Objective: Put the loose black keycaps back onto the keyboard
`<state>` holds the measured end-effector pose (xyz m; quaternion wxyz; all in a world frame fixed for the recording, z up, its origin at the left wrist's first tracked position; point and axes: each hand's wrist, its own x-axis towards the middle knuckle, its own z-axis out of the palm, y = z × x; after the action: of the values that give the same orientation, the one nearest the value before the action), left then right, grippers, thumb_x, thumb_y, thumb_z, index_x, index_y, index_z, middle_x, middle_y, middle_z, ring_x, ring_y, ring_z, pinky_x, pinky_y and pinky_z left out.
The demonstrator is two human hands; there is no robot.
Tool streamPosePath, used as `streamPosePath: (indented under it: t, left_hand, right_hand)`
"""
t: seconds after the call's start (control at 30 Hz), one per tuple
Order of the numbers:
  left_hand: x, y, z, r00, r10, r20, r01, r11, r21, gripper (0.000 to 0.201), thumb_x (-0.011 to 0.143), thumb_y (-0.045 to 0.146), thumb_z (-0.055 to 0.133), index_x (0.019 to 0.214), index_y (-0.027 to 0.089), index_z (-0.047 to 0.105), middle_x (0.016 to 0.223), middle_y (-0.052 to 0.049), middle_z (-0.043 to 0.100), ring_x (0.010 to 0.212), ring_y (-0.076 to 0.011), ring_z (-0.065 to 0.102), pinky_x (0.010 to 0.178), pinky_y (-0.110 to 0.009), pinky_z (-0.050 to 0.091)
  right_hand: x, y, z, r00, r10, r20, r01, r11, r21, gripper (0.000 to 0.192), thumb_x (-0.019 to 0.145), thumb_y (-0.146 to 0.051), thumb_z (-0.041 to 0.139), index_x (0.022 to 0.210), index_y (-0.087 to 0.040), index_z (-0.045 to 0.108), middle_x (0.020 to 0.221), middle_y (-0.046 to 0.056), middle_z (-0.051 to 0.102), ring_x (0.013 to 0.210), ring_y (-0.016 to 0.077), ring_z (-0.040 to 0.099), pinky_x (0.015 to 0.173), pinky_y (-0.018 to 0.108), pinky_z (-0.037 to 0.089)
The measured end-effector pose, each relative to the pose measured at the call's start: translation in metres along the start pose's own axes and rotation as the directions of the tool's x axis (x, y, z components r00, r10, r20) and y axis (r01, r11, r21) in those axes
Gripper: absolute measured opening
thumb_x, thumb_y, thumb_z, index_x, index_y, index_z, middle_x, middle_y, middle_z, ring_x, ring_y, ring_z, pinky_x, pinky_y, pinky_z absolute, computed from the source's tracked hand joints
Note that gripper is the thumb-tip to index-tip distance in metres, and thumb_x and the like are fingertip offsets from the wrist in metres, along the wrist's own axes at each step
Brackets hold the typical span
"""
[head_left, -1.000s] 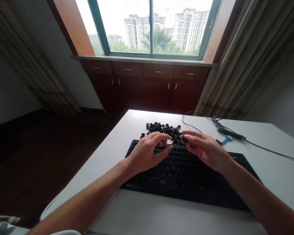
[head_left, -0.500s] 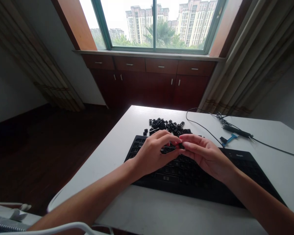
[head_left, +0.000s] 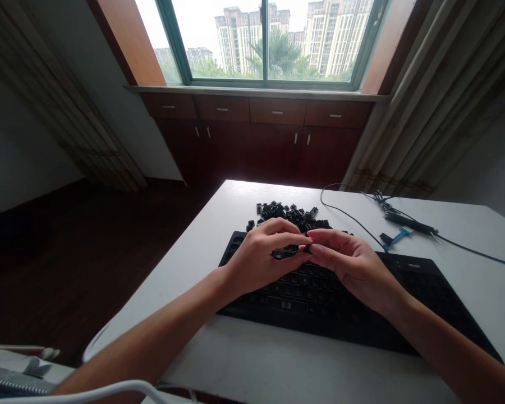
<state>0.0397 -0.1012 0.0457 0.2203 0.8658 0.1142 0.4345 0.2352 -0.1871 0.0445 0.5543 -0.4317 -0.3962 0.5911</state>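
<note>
Pinching a small black keycap between them, the left hand and right hand met fingertip to fingertip just above the black keyboard, seemingly so it could be turned and lined up. Loose keycaps lay heaped just behind the keyboard on the white table, within easy reach, and a blue puller tool sat beside the cable.
</note>
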Motion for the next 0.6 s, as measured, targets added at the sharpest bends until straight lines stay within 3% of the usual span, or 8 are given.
streamPosePath:
  t: [0.23, 0.33, 0.4, 0.5, 0.6]
  left_hand:
    - [0.007, -0.002, -0.010, 0.997, -0.046, 0.062, 0.058, 0.977, -0.203, 0.022, 0.088, 0.018, 0.072, 0.109, 0.022, 0.074, 0.107, -0.005, 0.073, 0.092, -0.0134, 0.069, 0.078, -0.025, 0.061]
    - [0.011, -0.010, -0.022, 0.977, -0.206, -0.047, 0.189, 0.951, -0.243, 0.015, 0.089, 0.024, 0.071, 0.103, 0.022, 0.075, 0.102, -0.005, 0.073, 0.090, -0.0144, 0.068, 0.071, -0.024, 0.058]
    - [0.013, -0.021, -0.033, 0.930, -0.322, -0.176, 0.276, 0.930, -0.243, 0.018, 0.087, 0.030, 0.073, 0.103, 0.021, 0.075, 0.097, -0.005, 0.073, 0.086, -0.0140, 0.067, 0.069, -0.023, 0.057]
    - [0.013, -0.039, -0.048, 0.866, -0.425, -0.262, 0.364, 0.897, -0.251, 0.029, 0.086, 0.037, 0.075, 0.108, 0.019, 0.073, 0.093, -0.006, 0.072, 0.081, -0.0123, 0.066, 0.067, -0.020, 0.055]
    - [0.009, -0.052, -0.057, 0.867, -0.484, -0.117, 0.452, 0.864, -0.222, 0.038, 0.085, 0.041, 0.075, 0.116, 0.021, 0.070, 0.095, -0.006, 0.070, 0.083, -0.0128, 0.066, 0.067, -0.021, 0.054]
  right_hand:
    - [-0.003, -0.001, 0.005, 0.996, -0.074, -0.043, 0.073, 0.996, -0.046, 0.026, 0.077, -0.030, 0.083, 0.102, -0.025, 0.078, 0.101, 0.001, 0.076, 0.093, 0.0100, 0.068, 0.085, 0.017, 0.055]
    - [-0.002, -0.003, 0.001, 0.986, -0.142, -0.092, 0.132, 0.985, -0.108, 0.027, 0.080, -0.032, 0.081, 0.106, -0.027, 0.077, 0.100, 0.001, 0.076, 0.096, 0.0108, 0.069, 0.088, 0.019, 0.055]
    - [-0.001, -0.004, -0.002, 0.976, -0.198, -0.089, 0.173, 0.958, -0.230, 0.027, 0.080, -0.033, 0.080, 0.107, -0.027, 0.077, 0.100, 0.002, 0.076, 0.096, 0.0122, 0.070, 0.087, 0.020, 0.056]
    - [-0.001, -0.005, -0.007, 0.942, -0.335, -0.009, 0.289, 0.824, -0.487, 0.022, 0.082, -0.032, 0.078, 0.103, -0.025, 0.078, 0.103, 0.004, 0.074, 0.095, 0.0144, 0.070, 0.085, 0.024, 0.059]
    - [-0.003, -0.002, -0.010, 0.881, -0.452, 0.139, 0.402, 0.560, -0.724, 0.017, 0.087, -0.030, 0.073, 0.102, -0.025, 0.077, 0.106, 0.004, 0.071, 0.089, 0.0145, 0.069, 0.077, 0.027, 0.060]
